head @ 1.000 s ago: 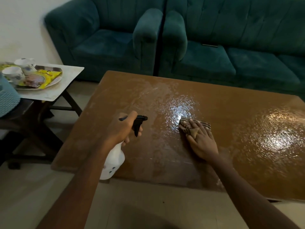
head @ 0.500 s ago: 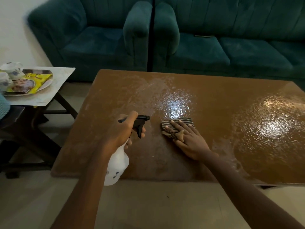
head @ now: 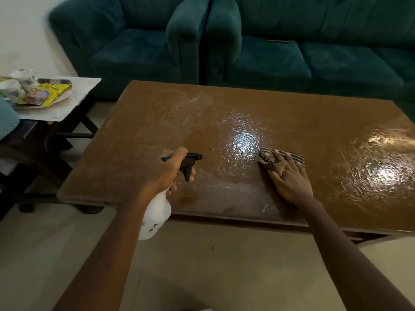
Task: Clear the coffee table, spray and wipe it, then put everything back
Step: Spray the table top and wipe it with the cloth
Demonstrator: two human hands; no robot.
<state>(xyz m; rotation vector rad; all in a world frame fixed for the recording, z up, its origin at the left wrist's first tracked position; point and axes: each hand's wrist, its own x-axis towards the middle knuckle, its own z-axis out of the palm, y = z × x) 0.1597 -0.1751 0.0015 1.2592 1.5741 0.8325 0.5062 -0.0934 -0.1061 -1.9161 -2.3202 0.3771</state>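
At the far left a pale side table point(head: 67, 108) carries a plate point(head: 64, 96) with a yellow packet point(head: 45, 95) and patterned cups point(head: 13, 92) on it; they are blurred and partly cut by the frame edge, as is a blue knitted thing point(head: 7, 120) beside them. Behind stands a teal armchair point(head: 125, 48). The brown coffee table point(head: 134, 135) fills the middle, its surface wet and streaked. Over its near left part the left hand point(head: 165, 171) grips the neck of a white spray bottle point(head: 157, 212), thumb over the top of the black head and fingers curled round below, one fingertip showing just behind the trigger. Whether that finger is pressing the trigger cannot be told. The nozzle point(head: 194, 156) points right, toward the cloth, and the bottle's body hangs tilted past the near table edge, its neck hidden by the hand. Right of the nozzle lies a bright patch of glare on the wet top. Just beyond it sits the striped cloth point(head: 267, 156), bunched on the table, with the right hand point(head: 292, 180) pressed flat on it. The fingers point(head: 281, 163) are straight and spread, covering the cloth's near half, while its far and left edges stick out past the fingertips. A second glare patch lies farther right. The far right corner of the table is cut off. A teal sofa point(head: 314, 57) runs along the back.
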